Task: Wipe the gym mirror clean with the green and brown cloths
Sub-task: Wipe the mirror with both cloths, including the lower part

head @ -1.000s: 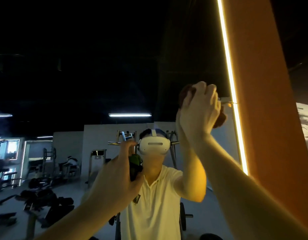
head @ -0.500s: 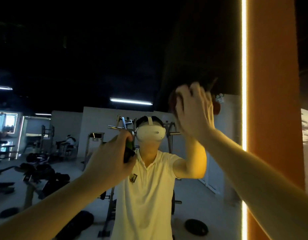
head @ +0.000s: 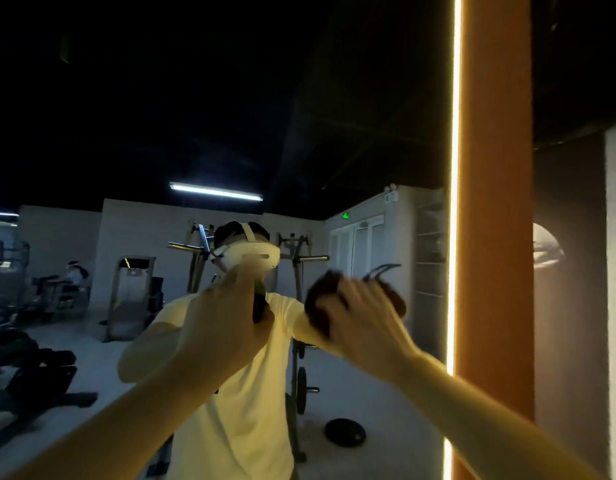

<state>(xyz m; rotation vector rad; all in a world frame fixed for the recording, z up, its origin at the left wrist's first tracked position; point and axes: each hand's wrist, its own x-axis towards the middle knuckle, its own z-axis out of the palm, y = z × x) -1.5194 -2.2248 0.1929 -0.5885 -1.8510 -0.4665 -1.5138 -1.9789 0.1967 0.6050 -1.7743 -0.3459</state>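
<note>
My right hand (head: 365,323), blurred, has dropped toward 6 o'clock, clutching the bunched brown cloth (head: 318,306) on the mirror (head: 369,133); the wad's long axis runs 9 to 3. At its 9 o'clock my left hand (head: 227,317) stays put, gripping the green cloth (head: 260,295), whose visible strip runs 12 to 6.

Left hand (head: 227,322), right hand (head: 363,322), both aloft

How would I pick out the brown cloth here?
Find the bright vertical light strip edging the orange column. Just left of it, the right hand holds a bunched brown cloth at the mirror. It is a dark rounded wad, unlike the green cloth, a thin sliver peeking from the left hand.
</note>
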